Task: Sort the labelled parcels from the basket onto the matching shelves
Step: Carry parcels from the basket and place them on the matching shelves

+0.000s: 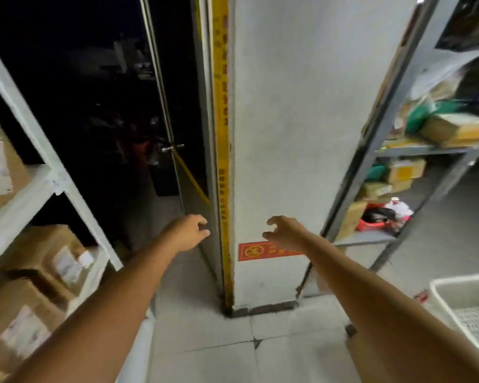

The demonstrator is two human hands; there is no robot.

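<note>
Both arms reach forward in front of a white pillar point(288, 134). My left hand point(190, 230) and my right hand point(284, 229) hang in the air with fingers loosely curled, holding nothing. A white mesh basket point(465, 308) stands at the lower right edge, only its corner visible. To the left is a white shelf unit point(39, 178) with labelled cardboard parcels point(58, 261). To the right, a grey metal shelf unit point(385, 150) holds brown boxes point(454, 128) and green bags.
A dark glass door point(161, 120) with a metal handle and yellow strap stands left of the pillar. A red sticker point(256, 251) is low on the pillar. A red tub point(371, 223) sits on the right rack's lowest shelf. The floor is pale tile.
</note>
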